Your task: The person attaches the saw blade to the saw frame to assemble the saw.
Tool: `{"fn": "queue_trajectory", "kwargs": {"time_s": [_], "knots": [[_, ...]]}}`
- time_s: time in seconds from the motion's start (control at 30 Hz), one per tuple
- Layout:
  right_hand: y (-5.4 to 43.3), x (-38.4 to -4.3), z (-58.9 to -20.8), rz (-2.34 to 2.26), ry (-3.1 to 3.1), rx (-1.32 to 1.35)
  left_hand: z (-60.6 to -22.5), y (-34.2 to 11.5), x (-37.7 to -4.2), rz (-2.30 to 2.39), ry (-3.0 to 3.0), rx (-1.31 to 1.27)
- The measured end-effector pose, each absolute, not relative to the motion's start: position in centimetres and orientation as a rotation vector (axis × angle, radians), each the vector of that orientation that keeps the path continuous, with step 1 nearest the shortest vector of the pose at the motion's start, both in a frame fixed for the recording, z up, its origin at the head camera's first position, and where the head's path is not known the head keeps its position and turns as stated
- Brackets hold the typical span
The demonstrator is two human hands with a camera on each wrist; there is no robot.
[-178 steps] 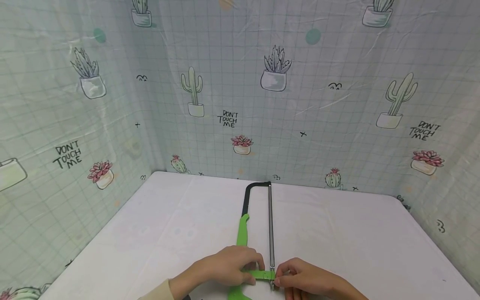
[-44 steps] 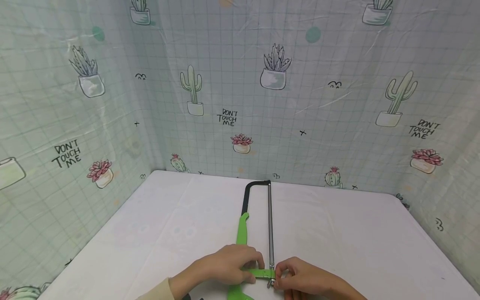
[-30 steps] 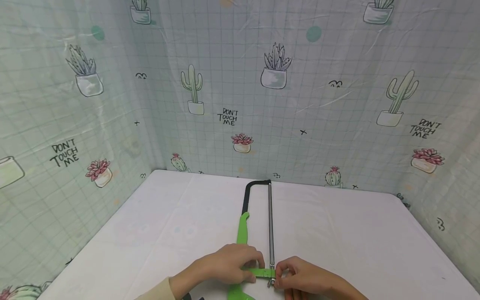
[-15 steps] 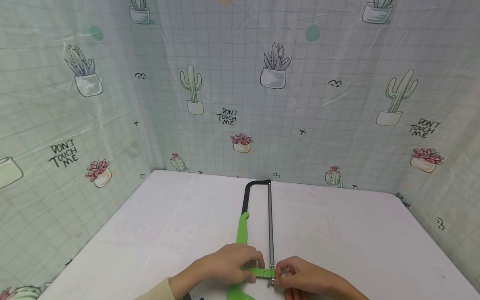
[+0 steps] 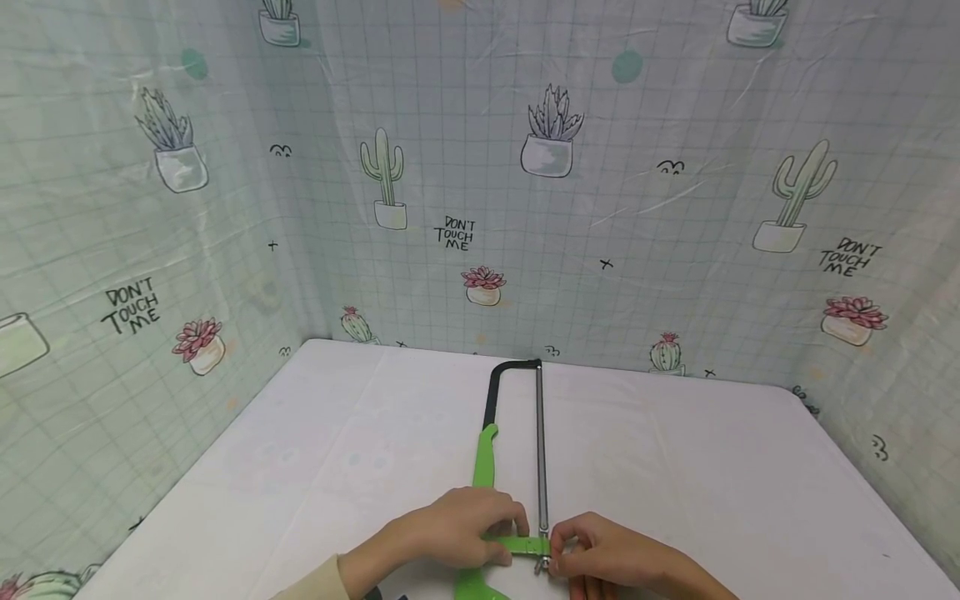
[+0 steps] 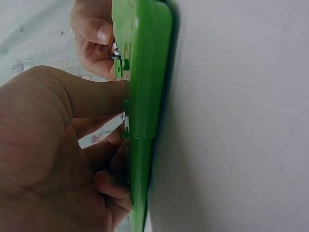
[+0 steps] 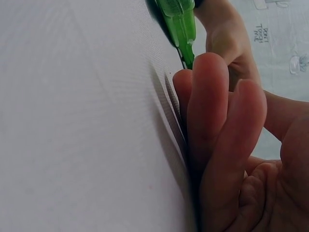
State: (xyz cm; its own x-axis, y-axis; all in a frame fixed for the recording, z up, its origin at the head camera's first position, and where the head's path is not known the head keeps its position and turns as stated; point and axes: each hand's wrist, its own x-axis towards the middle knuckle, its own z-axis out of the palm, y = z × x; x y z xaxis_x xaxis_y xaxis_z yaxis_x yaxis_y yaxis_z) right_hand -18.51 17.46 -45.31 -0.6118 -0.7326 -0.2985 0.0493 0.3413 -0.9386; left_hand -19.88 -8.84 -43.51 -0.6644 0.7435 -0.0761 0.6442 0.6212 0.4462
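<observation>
A hacksaw (image 5: 485, 458) with a green handle and black front frame lies flat on the white table, its grey blade (image 5: 541, 450) on the right side. My left hand (image 5: 468, 527) holds the green frame by its short cross arm (image 5: 525, 546), thumb and fingers on either side. In the left wrist view the thumb presses beside the green frame (image 6: 149, 82). At the blade's near end, my right hand (image 5: 611, 550) pinches at a small metal wing nut (image 5: 540, 567) with thumb and forefinger. In the right wrist view, other curled fingers (image 7: 210, 106) hide the pinch.
The white table (image 5: 697, 467) stretches out around the saw. A cactus-patterned sheet (image 5: 480, 183) hangs behind the table and along its sides. Small dark objects (image 5: 373, 593) peek in at the bottom edge by the left sleeve (image 5: 322, 582).
The wing nut has turned: it pointed straight down the blade line several seconds ago and now lies slanted. Both hands and the hacksaw keep nearly the same place.
</observation>
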Motion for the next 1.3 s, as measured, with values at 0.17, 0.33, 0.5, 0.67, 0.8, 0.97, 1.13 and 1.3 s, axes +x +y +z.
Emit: {"fn": "queue_trajectory", "kwargs": {"time_s": [0.17, 0.33, 0.5, 0.67, 0.8, 0.97, 1.13, 1.3], "knots": [[17.52, -18.61, -45.28, -1.342, 1.858, -0.606, -43.44, -8.83, -19.91, 0.575, 2.588, 1.13], [17.51, -18.66, -45.23, -1.342, 1.852, -0.613, -43.43, -8.84, -19.9, 0.584, 2.586, 1.124], [17.52, -18.71, -45.31, -1.344, 1.846, -0.62, -43.5, -8.86, -19.88, 0.588, 2.585, 1.119], [17.59, -18.73, -45.51, -1.341, 1.845, -0.617, -43.52, -8.84, -19.92, 0.578, 2.59, 1.118], [17.67, -18.72, -45.61, -1.34, 1.85, -0.614, -43.42, -8.81, -19.95, 0.567, 2.592, 1.127], [17.63, -18.74, -45.51, -1.335, 1.856, -0.6, -43.3, -8.81, -19.99, 0.568, 2.591, 1.126], [17.55, -18.82, -45.26, -1.327, 1.858, -0.593, -43.32, -8.87, -19.99, 0.578, 2.59, 1.122], [17.61, -18.86, -45.26, -1.319, 1.865, -0.586, -43.39, -8.89, -20.02, 0.582, 2.595, 1.114]]}}
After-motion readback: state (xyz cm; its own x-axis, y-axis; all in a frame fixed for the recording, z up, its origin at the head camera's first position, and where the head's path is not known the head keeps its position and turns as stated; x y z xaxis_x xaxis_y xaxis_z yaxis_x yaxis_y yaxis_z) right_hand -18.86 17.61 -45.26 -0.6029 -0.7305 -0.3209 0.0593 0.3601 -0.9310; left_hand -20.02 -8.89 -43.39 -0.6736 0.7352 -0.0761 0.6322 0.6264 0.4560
